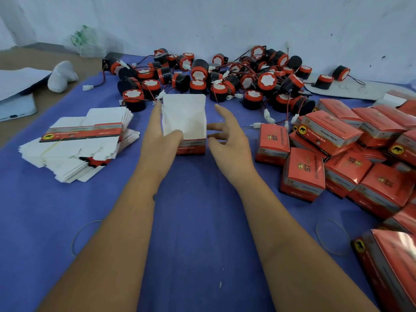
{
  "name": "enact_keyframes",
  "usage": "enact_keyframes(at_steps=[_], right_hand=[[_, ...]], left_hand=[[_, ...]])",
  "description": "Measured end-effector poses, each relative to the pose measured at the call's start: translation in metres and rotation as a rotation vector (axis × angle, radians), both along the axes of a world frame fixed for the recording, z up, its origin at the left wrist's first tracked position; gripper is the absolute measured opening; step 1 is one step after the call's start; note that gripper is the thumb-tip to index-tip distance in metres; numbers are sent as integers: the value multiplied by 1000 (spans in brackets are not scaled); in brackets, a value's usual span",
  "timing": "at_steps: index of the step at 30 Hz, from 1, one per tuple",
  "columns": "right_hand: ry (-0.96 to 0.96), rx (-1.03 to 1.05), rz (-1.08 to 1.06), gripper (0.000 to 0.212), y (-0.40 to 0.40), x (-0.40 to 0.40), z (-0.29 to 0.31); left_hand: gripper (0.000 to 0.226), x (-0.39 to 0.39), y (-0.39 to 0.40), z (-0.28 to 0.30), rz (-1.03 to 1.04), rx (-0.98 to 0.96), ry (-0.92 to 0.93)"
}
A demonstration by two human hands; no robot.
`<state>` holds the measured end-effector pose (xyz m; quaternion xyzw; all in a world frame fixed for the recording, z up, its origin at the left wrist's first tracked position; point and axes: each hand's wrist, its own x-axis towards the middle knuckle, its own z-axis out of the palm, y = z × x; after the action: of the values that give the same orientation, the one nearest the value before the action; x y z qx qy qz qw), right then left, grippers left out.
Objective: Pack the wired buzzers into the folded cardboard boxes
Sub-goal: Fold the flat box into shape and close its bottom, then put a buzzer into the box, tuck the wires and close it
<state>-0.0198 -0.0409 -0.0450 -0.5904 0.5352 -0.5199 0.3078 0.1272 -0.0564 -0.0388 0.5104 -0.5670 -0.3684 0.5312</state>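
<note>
An open red-and-white cardboard box (pixel 191 129) stands upright on the blue cloth (pixel 193 221), its white flaps raised. My left hand (pixel 158 140) holds the box's left side, thumb across its front and fingers stretched up along the flap. My right hand (pixel 227 140) hovers just right of the box with fingers spread, holding nothing. A heap of black-and-red wired buzzers (pixel 225 79) lies behind the box. Nothing shows inside the box from here.
A stack of flat unfolded boxes (pixel 78 143) lies at the left. Several closed red boxes (pixel 337 158) pile up at the right. Rubber bands (pixel 331 237) lie on the cloth. A white wall stands close behind the buzzers; a white object (pixel 62 76) sits far left.
</note>
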Motion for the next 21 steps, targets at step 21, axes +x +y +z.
enact_keyframes(at_steps=[21], right_hand=[[26, -14, -643, 36, -33, -52, 9]], left_hand=[[62, -3, -23, -7, 426, -71, 31]])
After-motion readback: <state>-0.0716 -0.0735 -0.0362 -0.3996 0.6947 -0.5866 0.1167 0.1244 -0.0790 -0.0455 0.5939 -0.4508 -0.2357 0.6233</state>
